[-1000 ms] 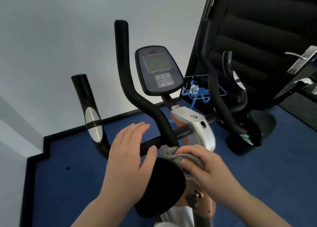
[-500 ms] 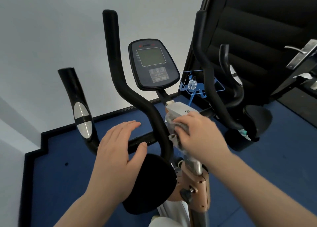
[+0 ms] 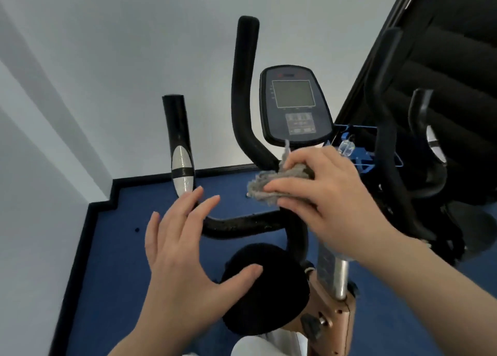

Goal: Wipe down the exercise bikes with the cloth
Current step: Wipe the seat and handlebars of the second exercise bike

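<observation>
At frame centre, the right hand point(image 3: 322, 194) has carried the gripped cloth point(image 3: 271, 186) up to the handlebar point(image 3: 242, 113) below the console point(image 3: 294, 105), left hand point(image 3: 185, 251) open, wiping advancing.

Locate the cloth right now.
Head view, right of centre: the grey cloth is bunched under the right hand, just below the console, beside the inner left handlebar.

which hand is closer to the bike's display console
Right. The right hand, shut on the grey cloth, sits just below the console. The left hand hovers open lower and to the left, over the black round pad.
</observation>
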The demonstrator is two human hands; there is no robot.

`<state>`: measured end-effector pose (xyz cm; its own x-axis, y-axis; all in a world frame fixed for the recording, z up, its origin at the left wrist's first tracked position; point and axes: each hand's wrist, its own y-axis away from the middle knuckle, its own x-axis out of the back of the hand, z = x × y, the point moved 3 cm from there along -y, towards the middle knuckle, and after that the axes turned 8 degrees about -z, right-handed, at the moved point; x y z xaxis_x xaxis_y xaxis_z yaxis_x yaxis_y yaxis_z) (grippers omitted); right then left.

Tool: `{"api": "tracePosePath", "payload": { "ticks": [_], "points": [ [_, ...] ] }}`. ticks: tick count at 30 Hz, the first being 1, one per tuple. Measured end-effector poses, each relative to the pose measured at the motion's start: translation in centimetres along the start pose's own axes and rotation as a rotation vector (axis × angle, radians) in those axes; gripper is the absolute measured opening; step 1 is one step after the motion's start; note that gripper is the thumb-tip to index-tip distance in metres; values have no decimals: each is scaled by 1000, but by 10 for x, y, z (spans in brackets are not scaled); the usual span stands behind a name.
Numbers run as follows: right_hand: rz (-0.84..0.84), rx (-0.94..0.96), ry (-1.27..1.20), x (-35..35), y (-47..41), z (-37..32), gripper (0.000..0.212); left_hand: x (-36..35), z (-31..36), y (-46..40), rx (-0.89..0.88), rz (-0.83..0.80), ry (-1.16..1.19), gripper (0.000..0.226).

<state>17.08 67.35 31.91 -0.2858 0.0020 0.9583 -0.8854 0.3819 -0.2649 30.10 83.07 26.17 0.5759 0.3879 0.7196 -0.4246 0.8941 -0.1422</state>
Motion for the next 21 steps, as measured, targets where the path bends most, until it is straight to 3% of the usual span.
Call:
{"api": "tracePosePath", "payload": {
  "ticks": [3, 7, 10, 15, 21],
  "points": [
    [-178, 207, 128, -22, 0, 4, 21, -2, -6, 7, 55, -17, -7, 102],
    [-321, 406, 39, -12, 0, 19, 27, -6, -8, 11, 89, 6, 47, 105],
    [-345, 427, 30, -19, -8, 12, 20, -12, -10, 15, 119, 27, 125, 101],
    [-394, 444, -278, -35, -39, -15, 24, -17, -9, 19, 131, 80, 149, 89],
    [-592, 448, -234, -18, -31, 6, 28, -18, -7, 23, 164, 135, 134, 86]
  ]
}}
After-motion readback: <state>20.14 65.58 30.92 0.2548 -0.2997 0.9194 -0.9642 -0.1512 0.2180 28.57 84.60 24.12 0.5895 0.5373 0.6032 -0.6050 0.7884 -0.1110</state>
